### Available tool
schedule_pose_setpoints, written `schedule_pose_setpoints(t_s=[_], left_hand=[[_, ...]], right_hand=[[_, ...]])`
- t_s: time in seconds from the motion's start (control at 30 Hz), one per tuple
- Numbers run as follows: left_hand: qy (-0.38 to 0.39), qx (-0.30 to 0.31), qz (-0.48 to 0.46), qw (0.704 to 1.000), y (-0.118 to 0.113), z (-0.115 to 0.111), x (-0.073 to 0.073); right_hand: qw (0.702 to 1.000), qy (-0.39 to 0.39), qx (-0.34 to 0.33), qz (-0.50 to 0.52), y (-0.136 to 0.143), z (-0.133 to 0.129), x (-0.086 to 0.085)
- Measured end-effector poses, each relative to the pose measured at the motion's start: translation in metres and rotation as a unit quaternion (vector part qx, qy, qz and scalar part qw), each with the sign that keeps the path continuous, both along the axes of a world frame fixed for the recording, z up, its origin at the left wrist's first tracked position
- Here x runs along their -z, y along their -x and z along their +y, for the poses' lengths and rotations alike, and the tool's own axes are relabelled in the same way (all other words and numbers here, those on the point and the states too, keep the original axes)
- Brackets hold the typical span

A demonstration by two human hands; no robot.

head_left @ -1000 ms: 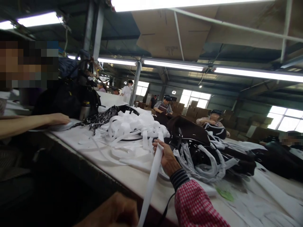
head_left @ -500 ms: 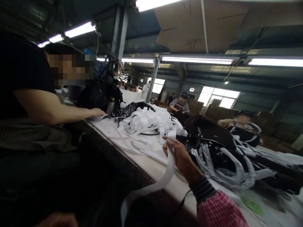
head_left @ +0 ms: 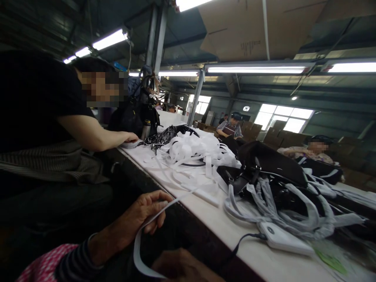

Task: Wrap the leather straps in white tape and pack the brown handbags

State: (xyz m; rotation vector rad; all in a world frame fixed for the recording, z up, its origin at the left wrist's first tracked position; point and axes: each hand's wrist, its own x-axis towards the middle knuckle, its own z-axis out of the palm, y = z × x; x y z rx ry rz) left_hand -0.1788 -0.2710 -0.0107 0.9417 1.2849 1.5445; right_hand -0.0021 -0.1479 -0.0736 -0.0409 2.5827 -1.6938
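My left hand (head_left: 143, 215), reaching in from the lower left in a pink checked sleeve with a striped cuff, pinches a flat white strip (head_left: 138, 250) between thumb and fingers in front of the table edge. From this pinch one length runs up onto the table, while the other bends down toward my right hand (head_left: 188, 268). That hand is low at the bottom edge, dark and partly cut off, with its fingers curled where the strip meets it. A large loose heap of white strips (head_left: 190, 147) lies on the table beyond my hands.
On the pale table (head_left: 202, 219) lie black bags (head_left: 273, 160) with plastic-wrapped handles, a white device (head_left: 284, 239) with a cable, and black straps with metal clips (head_left: 164, 137). At left a co-worker in black (head_left: 38, 94) leans over the table. Others sit across it.
My right hand has come down from above the table to the bottom edge. My left hand has risen into view and grips the strip. The view has shifted slightly left.
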Motion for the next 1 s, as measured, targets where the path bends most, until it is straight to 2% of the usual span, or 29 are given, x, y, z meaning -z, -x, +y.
schedule_pose_setpoints(t_s=[0.1, 0.17, 0.27, 0.3, 0.37, 0.5, 0.6, 0.63, 0.7, 0.77, 0.83, 0.9, 1.0], left_hand=[[0.041, -0.026, 0.122, 0.991, -0.005, -0.015, 0.015], [0.053, -0.061, 0.210, 0.974, -0.012, -0.026, 0.027], [0.057, -0.099, 0.287, 0.951, -0.022, -0.041, 0.040], [0.059, -0.102, 0.297, 0.948, -0.023, -0.045, 0.042], [0.068, -0.100, 0.308, 0.944, -0.021, -0.051, 0.045], [0.094, -0.091, 0.349, 0.928, -0.005, -0.049, 0.050], [0.061, -0.149, 0.378, 0.912, 0.000, -0.035, 0.052], [0.044, -0.166, 0.366, 0.915, -0.002, -0.028, 0.053], [0.008, -0.164, 0.283, 0.945, -0.008, -0.011, 0.054], [-0.021, -0.113, 0.147, 0.982, -0.014, 0.006, 0.056], [-0.025, -0.068, 0.040, 0.997, -0.014, 0.021, 0.058], [-0.016, -0.070, 0.009, 0.997, -0.007, 0.030, 0.058], [-0.022, -0.117, 0.053, 0.992, 0.008, 0.036, 0.045]], right_hand=[[0.987, 0.137, 0.074, 0.033, -0.019, 0.002, -0.043], [0.956, 0.235, 0.157, 0.080, -0.018, 0.001, -0.058], [0.888, 0.334, 0.293, 0.117, -0.006, 0.005, -0.057], [0.874, 0.348, 0.316, 0.123, -0.002, 0.007, -0.053], [0.865, 0.356, 0.330, 0.131, 0.004, 0.012, -0.046], [0.856, 0.335, 0.376, 0.119, 0.007, 0.018, -0.042], [0.878, 0.284, 0.365, 0.125, 0.013, 0.013, -0.043], [0.890, 0.262, 0.349, 0.135, 0.016, 0.009, -0.042], [0.908, 0.227, 0.316, 0.152, 0.024, 0.000, -0.042], [0.920, 0.208, 0.289, 0.162, 0.033, -0.006, -0.042], [0.936, 0.187, 0.256, 0.150, 0.040, -0.005, -0.049], [0.955, 0.146, 0.226, 0.123, 0.048, 0.009, -0.063], [0.964, 0.033, 0.238, 0.117, 0.065, 0.059, -0.093]])
